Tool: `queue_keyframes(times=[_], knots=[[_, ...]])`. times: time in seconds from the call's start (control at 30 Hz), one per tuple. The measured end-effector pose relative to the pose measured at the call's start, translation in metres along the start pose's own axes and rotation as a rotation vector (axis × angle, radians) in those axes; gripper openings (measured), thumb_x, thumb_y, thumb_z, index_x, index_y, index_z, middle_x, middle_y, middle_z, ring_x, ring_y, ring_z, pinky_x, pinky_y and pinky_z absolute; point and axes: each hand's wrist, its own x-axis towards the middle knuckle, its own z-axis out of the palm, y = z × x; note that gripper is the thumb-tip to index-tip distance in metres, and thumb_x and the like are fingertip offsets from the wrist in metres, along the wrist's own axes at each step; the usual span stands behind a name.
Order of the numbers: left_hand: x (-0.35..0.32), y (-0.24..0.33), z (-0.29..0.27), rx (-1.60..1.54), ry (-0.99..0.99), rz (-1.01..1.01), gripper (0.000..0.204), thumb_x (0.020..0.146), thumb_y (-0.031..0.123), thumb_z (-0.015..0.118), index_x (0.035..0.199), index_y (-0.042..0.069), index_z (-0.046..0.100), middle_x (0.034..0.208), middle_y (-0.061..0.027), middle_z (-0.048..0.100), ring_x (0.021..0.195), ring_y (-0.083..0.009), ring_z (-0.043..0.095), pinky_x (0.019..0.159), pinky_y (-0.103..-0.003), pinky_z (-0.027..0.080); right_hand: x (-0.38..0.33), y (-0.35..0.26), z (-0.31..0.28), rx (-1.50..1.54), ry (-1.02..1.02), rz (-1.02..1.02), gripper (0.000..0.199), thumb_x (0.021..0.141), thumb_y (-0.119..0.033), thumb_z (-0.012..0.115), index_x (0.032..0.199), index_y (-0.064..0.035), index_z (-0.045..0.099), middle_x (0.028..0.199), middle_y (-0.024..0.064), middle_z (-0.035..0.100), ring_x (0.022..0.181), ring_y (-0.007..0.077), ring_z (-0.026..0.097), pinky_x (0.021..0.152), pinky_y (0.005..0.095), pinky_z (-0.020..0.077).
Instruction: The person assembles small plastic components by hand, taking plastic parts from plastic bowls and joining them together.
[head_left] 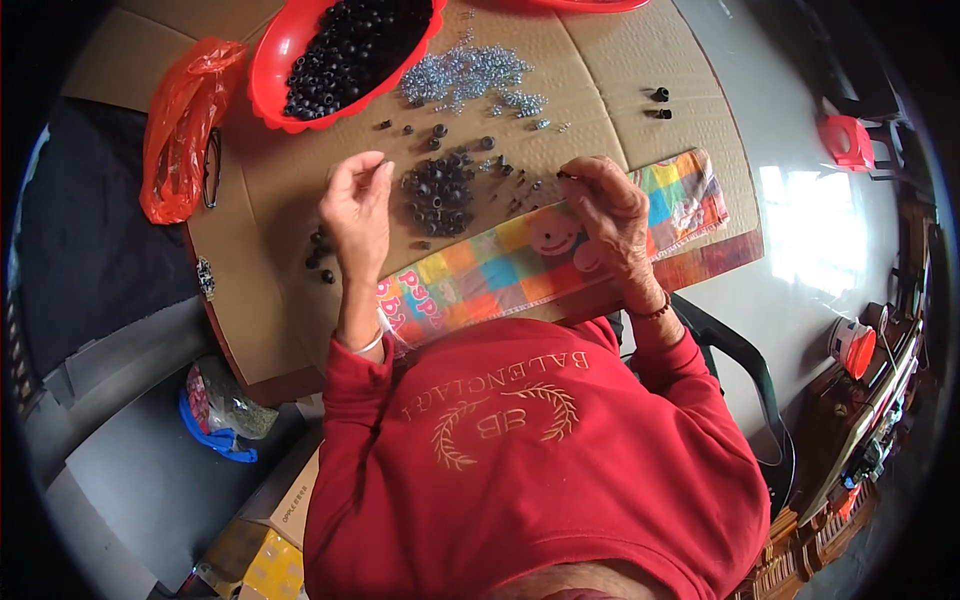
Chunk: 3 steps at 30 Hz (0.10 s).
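My left hand [357,215] is raised at the left of a pile of small black ring-like parts [437,195], thumb and fingertips pinched together. What sits in that pinch, if anything, is too small to make out. On the other side of the pile, my right hand [612,208] pinches a small dark part [567,175] between thumb and finger. Tiny black pieces [520,190] lie scattered between the pile and my right hand. Beneath my right wrist a folded checkered cloth [500,270] stretches along the near table edge.
A red scalloped bowl [272,75] of black parts stands at the far left, beside a red plastic bag [185,130] and glasses [212,168]. Small silvery pieces [465,78] spread over the cardboard [590,110]. Two black parts [660,95] lie apart at the right.
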Motion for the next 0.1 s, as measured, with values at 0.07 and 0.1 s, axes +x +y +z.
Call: queue_keyframes(times=[0.07, 0.1], knots=[[-0.003, 0.02, -0.005, -0.234, -0.079, -0.152, 0.015, 0.081, 0.004, 0.063, 0.096, 0.002, 0.06, 0.083, -0.0042, 0.063, 0.072, -0.0126, 0.06, 0.063, -0.021, 0.047, -0.002, -0.003, -0.001, 0.315, -0.003, 0.161, 0.014, 0.083, 0.0, 0.059, 0.096, -0.0037, 0.062, 0.092, 0.0057, 0.062, 0.079, 0.0108, 0.056, 0.071, 0.0213, 0.0447], [-0.004, 0.04, -0.011, -0.465, -0.151, -0.304, 0.019, 0.082, 0.003, 0.063, 0.101, 0.004, 0.06, 0.085, -0.0035, 0.063, 0.074, -0.0124, 0.061, 0.064, -0.02, 0.049, -0.001, -0.006, -0.003, 0.455, -0.025, 0.232, 0.017, 0.083, -0.002, 0.06, 0.099, -0.0058, 0.063, 0.096, 0.0067, 0.063, 0.083, 0.0122, 0.057, 0.072, 0.0227, 0.046]])
